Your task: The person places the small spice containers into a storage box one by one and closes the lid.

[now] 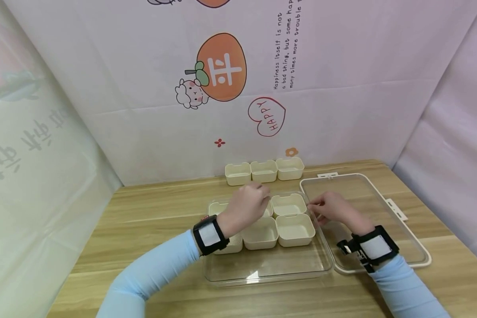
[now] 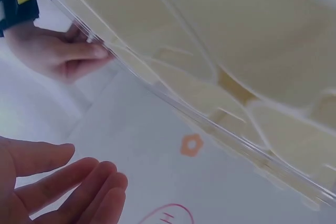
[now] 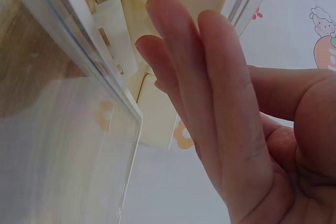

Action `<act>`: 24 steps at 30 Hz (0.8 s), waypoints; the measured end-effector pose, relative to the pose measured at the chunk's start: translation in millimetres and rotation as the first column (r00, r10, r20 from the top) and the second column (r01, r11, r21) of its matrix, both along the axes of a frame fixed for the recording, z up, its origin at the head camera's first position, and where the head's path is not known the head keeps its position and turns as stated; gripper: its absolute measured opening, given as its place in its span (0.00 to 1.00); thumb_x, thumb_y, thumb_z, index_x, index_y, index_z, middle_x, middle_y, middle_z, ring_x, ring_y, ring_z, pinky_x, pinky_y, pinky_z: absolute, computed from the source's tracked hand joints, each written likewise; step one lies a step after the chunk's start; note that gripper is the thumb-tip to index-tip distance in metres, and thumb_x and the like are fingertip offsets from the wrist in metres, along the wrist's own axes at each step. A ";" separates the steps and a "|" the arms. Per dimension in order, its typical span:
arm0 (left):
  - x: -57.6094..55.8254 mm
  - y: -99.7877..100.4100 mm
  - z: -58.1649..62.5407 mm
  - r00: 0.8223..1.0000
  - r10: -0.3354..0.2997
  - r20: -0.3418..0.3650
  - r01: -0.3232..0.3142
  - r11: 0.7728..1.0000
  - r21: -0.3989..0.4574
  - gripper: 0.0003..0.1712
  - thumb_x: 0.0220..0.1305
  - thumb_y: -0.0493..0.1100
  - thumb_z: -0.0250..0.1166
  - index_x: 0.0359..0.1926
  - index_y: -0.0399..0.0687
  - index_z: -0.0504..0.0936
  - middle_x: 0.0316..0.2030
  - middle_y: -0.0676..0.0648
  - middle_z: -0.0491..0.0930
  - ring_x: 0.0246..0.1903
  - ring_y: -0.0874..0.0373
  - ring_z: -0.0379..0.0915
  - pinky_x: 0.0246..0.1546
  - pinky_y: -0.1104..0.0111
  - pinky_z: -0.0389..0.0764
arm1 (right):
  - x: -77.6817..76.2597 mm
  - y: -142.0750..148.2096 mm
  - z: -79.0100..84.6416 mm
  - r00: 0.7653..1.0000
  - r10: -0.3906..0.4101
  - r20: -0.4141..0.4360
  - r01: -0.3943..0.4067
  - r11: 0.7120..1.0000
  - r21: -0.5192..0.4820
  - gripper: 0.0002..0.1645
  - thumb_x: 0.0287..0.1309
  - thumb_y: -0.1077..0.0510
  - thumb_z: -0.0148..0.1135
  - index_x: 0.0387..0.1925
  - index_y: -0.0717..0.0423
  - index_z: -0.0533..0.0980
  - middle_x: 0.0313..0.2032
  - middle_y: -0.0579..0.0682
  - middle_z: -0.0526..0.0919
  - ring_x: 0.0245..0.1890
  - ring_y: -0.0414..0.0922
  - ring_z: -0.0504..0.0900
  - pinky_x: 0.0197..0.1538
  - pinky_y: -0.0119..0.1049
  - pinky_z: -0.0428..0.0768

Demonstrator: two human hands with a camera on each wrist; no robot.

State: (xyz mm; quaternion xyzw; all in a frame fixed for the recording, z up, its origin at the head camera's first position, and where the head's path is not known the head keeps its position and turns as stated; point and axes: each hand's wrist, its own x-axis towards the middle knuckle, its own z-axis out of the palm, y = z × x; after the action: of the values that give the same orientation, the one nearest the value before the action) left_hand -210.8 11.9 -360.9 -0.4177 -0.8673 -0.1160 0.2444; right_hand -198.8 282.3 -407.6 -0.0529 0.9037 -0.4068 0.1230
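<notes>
A clear plastic bin [image 1: 238, 270] lies on the table with two rows of small cream cups, among them a front right cup [image 1: 296, 229] and a back right cup [image 1: 288, 205]. My left hand [image 1: 247, 205] hovers over the back row and covers part of it. In the left wrist view its fingers [image 2: 86, 187] are loosely bent, with nothing between them and the thumb. At the bin's right wall is my right hand [image 1: 335, 208], fingertips right at the rim. The right wrist view shows its fingers [image 3: 231, 93] straight, beside the wall, the thumb partly hidden behind them.
Behind the bin, a row of cream cups [image 1: 263, 171] stands by the printed cloth backdrop [image 1: 151, 141]. A clear lid with a white frame [image 1: 395, 207] and side latches lies right of the bin, under my right forearm. Wooden tabletop [image 1: 143, 229] shows on the left.
</notes>
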 end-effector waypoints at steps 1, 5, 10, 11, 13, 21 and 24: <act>-3.4 -2.1 -0.2 1.000 0.008 -0.008 -0.008 1.000 0.008 0.04 0.60 0.39 0.63 0.28 0.46 0.80 0.25 0.51 0.77 0.26 0.60 0.76 0.24 0.73 0.77 | 0.1 0.0 0.1 1.000 -0.001 0.000 0.001 1.000 0.003 0.18 0.63 0.62 0.55 0.48 0.74 0.76 0.33 0.61 0.84 0.22 0.46 0.85 0.27 0.37 0.83; -15.6 -10.0 -1.7 0.999 0.044 -0.014 -0.044 0.999 0.017 0.03 0.60 0.37 0.62 0.30 0.45 0.80 0.27 0.49 0.78 0.29 0.58 0.76 0.25 0.71 0.78 | 0.2 -0.3 -0.1 1.000 -0.004 0.000 0.003 1.000 0.019 0.18 0.63 0.61 0.55 0.49 0.73 0.76 0.34 0.62 0.84 0.22 0.45 0.85 0.27 0.37 0.83; -31.2 -16.7 -4.5 0.996 0.082 -0.026 -0.082 0.997 0.007 0.02 0.58 0.37 0.64 0.31 0.43 0.82 0.26 0.47 0.78 0.29 0.55 0.74 0.28 0.68 0.77 | 0.1 -0.8 0.2 1.000 -0.004 0.002 0.004 0.999 0.037 0.19 0.64 0.61 0.55 0.49 0.73 0.76 0.36 0.63 0.84 0.22 0.45 0.84 0.27 0.37 0.83; -34.7 -17.7 -5.4 0.996 0.088 -0.030 -0.088 0.996 0.002 0.03 0.58 0.37 0.64 0.31 0.42 0.82 0.26 0.47 0.78 0.29 0.54 0.74 0.29 0.67 0.77 | 0.1 -0.8 0.2 1.000 -0.005 0.002 0.005 0.999 0.039 0.18 0.64 0.61 0.55 0.49 0.73 0.76 0.36 0.63 0.84 0.22 0.45 0.84 0.27 0.36 0.83; -42.6 -19.9 -7.4 0.994 0.099 -0.051 -0.100 0.995 -0.008 0.03 0.57 0.37 0.65 0.30 0.41 0.83 0.26 0.46 0.79 0.30 0.54 0.74 0.32 0.67 0.77 | 0.0 -0.7 0.2 1.000 -0.007 0.003 0.007 0.999 0.038 0.18 0.64 0.61 0.55 0.49 0.73 0.76 0.36 0.63 0.84 0.22 0.45 0.84 0.27 0.36 0.83; -70.6 -26.1 -9.8 0.983 0.176 -0.047 -0.179 0.981 -0.072 0.04 0.50 0.30 0.62 0.26 0.41 0.82 0.23 0.47 0.77 0.26 0.54 0.72 0.30 0.66 0.75 | 0.0 -0.7 0.5 1.000 -0.003 0.007 0.002 0.999 0.035 0.18 0.64 0.61 0.55 0.49 0.73 0.76 0.36 0.63 0.84 0.22 0.45 0.85 0.28 0.37 0.83; -78.2 -27.3 -8.9 0.977 0.209 0.032 -0.206 0.975 -0.082 0.07 0.48 0.28 0.59 0.27 0.40 0.81 0.25 0.46 0.76 0.28 0.53 0.72 0.30 0.65 0.76 | 0.2 -1.1 1.1 1.000 0.001 0.006 -0.001 0.999 0.041 0.18 0.64 0.61 0.54 0.49 0.73 0.76 0.36 0.62 0.84 0.23 0.45 0.85 0.28 0.36 0.83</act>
State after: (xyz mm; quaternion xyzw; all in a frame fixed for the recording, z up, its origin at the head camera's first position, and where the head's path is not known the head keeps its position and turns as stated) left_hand -289.0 -15.4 -369.7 -0.3316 -0.9149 -0.0642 0.2210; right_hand -198.5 281.2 -406.5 -0.0497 0.9115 -0.3881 0.1267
